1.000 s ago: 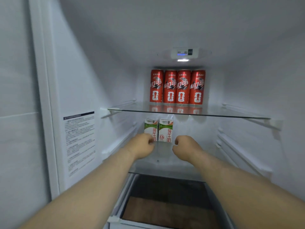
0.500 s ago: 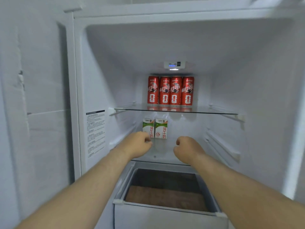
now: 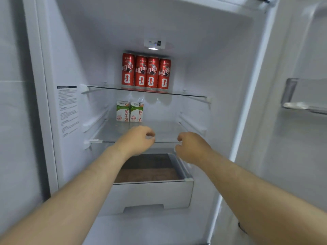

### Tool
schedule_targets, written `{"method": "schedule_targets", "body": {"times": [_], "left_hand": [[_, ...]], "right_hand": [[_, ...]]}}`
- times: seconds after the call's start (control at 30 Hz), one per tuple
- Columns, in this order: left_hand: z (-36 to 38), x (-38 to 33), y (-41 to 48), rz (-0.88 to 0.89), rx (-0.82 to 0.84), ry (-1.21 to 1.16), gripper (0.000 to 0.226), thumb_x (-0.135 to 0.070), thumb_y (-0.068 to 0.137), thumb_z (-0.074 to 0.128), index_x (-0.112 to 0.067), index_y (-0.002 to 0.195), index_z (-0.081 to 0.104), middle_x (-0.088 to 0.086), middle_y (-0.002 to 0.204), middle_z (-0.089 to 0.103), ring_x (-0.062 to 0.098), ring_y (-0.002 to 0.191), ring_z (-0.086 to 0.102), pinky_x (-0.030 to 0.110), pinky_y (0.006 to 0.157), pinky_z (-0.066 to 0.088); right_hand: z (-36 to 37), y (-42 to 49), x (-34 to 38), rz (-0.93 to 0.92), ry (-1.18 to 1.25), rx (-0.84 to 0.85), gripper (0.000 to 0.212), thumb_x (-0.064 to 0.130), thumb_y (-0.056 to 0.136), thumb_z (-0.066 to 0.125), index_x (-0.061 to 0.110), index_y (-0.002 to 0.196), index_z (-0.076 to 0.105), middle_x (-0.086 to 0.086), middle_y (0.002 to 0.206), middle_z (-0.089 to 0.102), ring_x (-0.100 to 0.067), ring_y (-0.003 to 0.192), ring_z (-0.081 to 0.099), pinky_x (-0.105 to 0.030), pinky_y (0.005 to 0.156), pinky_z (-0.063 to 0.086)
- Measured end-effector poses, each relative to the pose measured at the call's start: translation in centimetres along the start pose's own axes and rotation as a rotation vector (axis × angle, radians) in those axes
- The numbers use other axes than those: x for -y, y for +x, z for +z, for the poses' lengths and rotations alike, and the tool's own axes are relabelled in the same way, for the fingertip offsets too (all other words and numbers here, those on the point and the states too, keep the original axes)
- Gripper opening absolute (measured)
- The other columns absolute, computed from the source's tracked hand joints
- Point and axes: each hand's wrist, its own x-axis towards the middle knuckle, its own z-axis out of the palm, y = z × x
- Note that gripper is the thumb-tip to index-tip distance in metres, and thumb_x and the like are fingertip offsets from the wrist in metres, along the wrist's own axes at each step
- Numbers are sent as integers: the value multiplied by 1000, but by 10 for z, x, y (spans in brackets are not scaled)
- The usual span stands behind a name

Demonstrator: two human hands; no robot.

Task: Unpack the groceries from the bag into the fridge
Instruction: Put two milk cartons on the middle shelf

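Head view, close, facing open fridge (image 3: 203,71)

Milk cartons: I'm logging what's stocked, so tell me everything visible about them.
Two small milk cartons stand upright, close side by side, at the back left of the lower glass shelf. They look like paperboard: white with a green band and red characters. Nothing rests on them.
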Motion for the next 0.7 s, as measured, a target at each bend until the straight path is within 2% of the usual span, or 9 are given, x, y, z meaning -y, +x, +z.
{"method": "schedule_targets", "body": {"times": [0.13, 0.23, 0.37, 0.5, 0.57, 0.7], "left_hand": [[7, -10, -10, 15, 41, -6, 36, -34, 98, 54, -26, 132, 57, -3, 136, 57, 17, 123, 53, 35, 102, 45], [6, -31, -18, 44, 59, -8, 35, -34, 98, 54, -28, 132, 58, -4, 136, 57, 17, 123, 53, 34, 102, 44], [6, -61, -40, 41, 37, -6, 32, -34, 96, 55, -28, 127, 61, -4, 133, 59, 18, 119, 55, 35, 99, 46], [12, -97, -83, 35, 8, -113, 29, -33, 95, 59, -29, 123, 63, -12, 123, 61, 9, 114, 54, 28, 93, 42], [19, -117, -107, 65, 4, -142, 28, -29, 93, 61, -28, 121, 65, -17, 116, 61, 2, 107, 51, 23, 89, 39], [24, -155, -142, 86, 31, -99, 33, -32, 94, 60, -25, 126, 62, -12, 128, 60, 7, 116, 54, 22, 92, 39]], "right_hand": [[-22, -24, -18, 22, -17, -6, 28, 22, 95, 52, 11, 119, 60, -8, 118, 61, -24, 96, 55, -25, 77, 40], [-38, -41, -23, 34, -76, -1, 32, 26, 97, 49, 13, 125, 56, -7, 123, 57, -25, 104, 55, -26, 79, 40], [-53, -70, -26, 3, -176, 48, 36, 30, 100, 43, 16, 133, 49, -5, 127, 53, -24, 102, 55, -29, 80, 46], [-68, -111, -34, -112, -364, -57, 27, 23, 97, 44, 14, 121, 52, -7, 116, 56, -28, 102, 55, -31, 74, 42], [-76, -136, -39, -165, -364, -95, 24, 21, 96, 45, 13, 117, 54, -8, 112, 56, -29, 101, 54, -33, 73, 40], [-95, -187, -48, -186, -301, -133, 25, 25, 96, 46, 13, 118, 54, -6, 111, 55, -29, 104, 51, -34, 73, 40]]}}
